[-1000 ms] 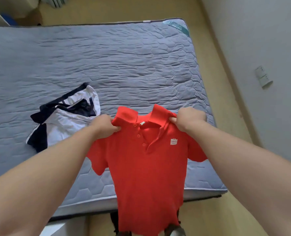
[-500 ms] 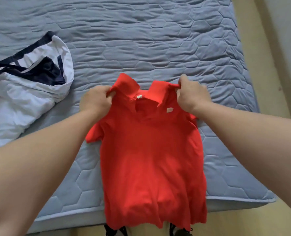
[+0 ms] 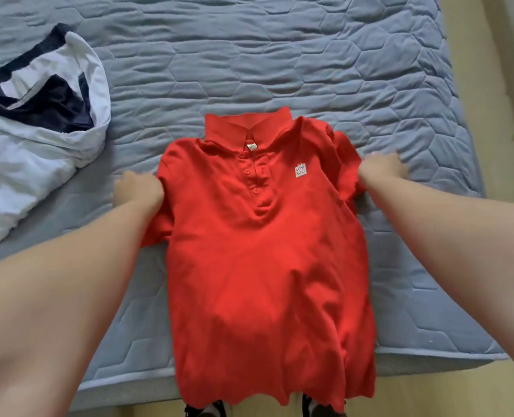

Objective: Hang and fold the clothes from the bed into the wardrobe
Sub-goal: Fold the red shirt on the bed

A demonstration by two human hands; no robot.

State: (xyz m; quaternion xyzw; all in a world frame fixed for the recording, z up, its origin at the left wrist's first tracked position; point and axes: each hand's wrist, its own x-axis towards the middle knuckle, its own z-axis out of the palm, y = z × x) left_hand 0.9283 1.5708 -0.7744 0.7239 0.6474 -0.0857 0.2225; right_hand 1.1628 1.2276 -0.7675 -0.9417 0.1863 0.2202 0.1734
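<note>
A red polo shirt (image 3: 261,251) lies face up on the bed (image 3: 340,70), its hem over the near edge. The left hand (image 3: 138,189) and right hand (image 3: 382,170) touch its sleeves, too blurred to show any grip. A white-and-navy garment (image 3: 24,152) lies beyond, left.

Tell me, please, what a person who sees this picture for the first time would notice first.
The bright red polo shirt dominates: it lies front up on the grey-blue quilted mattress, its hem hanging over the near edge. The left hand and the right hand are at its sleeves, both blurred. A crumpled white and navy garment lies at the far left.
</note>
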